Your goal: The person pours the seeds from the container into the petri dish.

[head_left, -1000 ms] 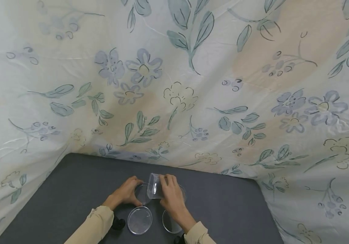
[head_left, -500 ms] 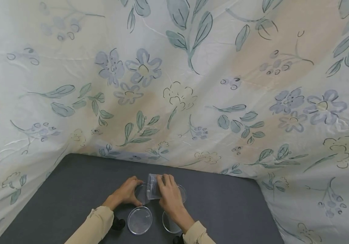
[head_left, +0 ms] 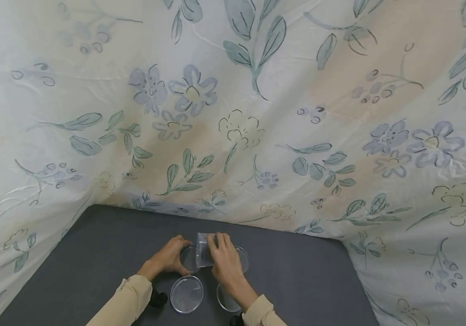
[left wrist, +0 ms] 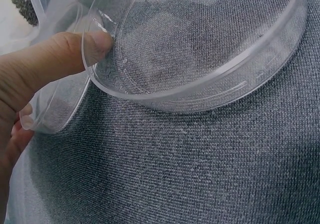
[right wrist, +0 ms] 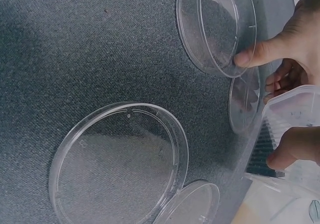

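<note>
In the head view my left hand grips a clear petri dish by its rim, thumb on the near side and fingers on the far side. My right hand holds a clear plastic tub, tipped on its side over that dish's right part, with its mouth toward the left. The right wrist view shows the thumb on the tub's wall. I cannot make out any contents. A second petri dish lies nearer, below the left hand. In the left wrist view it stands before the left thumb.
Another petri dish lies under the right forearm, which partly hides it. Beyond the right hand is one more dish, also partly covered. The dark grey tabletop is bounded behind by a flowered curtain.
The tub has tipped further over, and my right hand has shifted slightly left with it. My left hand and the dishes stay where they were.
</note>
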Tool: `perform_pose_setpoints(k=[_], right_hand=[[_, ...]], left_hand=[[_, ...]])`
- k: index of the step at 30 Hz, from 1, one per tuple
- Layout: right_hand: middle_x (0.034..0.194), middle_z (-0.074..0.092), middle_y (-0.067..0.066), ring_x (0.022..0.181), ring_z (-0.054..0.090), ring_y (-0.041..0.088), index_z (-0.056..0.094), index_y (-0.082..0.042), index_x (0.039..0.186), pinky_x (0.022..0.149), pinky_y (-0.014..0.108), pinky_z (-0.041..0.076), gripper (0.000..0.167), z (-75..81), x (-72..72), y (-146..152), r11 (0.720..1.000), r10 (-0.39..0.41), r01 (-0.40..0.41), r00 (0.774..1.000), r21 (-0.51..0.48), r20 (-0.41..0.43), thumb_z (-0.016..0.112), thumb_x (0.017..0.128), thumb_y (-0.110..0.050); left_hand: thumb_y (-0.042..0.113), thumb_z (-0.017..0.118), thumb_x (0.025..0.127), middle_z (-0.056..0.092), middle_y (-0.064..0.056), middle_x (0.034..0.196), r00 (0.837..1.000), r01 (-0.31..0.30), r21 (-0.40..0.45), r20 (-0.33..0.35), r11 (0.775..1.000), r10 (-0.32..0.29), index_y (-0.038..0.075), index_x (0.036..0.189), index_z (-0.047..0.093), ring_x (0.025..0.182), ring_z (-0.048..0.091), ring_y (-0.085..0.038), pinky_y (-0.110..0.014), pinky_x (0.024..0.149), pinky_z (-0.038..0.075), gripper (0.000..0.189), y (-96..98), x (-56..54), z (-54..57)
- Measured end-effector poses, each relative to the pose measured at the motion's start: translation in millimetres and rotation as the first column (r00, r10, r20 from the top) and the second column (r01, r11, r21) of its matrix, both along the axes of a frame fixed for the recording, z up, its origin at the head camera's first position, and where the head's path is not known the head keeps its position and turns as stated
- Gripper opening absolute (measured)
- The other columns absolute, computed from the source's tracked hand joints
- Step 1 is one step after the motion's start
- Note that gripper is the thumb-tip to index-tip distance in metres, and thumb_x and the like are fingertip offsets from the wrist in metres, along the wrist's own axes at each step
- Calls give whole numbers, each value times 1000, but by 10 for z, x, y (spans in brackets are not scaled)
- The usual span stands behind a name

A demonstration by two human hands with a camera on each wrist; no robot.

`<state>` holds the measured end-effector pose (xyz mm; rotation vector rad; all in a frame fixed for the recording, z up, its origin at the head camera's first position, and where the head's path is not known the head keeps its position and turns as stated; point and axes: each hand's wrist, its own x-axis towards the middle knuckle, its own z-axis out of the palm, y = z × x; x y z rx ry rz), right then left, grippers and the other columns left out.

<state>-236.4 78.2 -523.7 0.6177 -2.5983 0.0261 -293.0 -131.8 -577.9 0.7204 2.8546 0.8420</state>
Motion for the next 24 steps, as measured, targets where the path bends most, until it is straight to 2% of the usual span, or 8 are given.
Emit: perform_pose_setpoints(k=[10, 16, 24], right_hand=[[128, 59, 10, 119, 55, 23, 59, -14, 139, 97, 31, 54, 83, 6, 23, -44, 998, -13, 10, 999, 70, 31, 86, 62, 6], [127, 59, 11, 118, 56, 23, 61, -13, 137, 97, 32, 54, 82, -13, 18, -56, 997, -9, 8, 1000, 75, 10, 86, 62, 7], [126, 60, 11, 118, 56, 23, 61, -13, 136, 98, 33, 54, 77, -26, 26, -73, 997, 3, -3, 1000, 71, -1, 84, 66, 9]], left_hand=[[31, 102, 53, 60, -9, 102, 999, -16, 0, 36, 1000, 16, -6, 125, 67, 94, 55, -20, -47, 89, 54, 89, 7, 18, 17], [31, 101, 53, 60, -9, 102, 1000, -5, 5, 18, 1000, 5, -6, 125, 67, 94, 56, -20, -47, 89, 54, 89, 0, 13, -6], [30, 102, 53, 60, -10, 104, 999, -28, 16, 44, 999, 27, -6, 128, 65, 97, 56, -21, -49, 92, 54, 90, 1, 19, -21]])
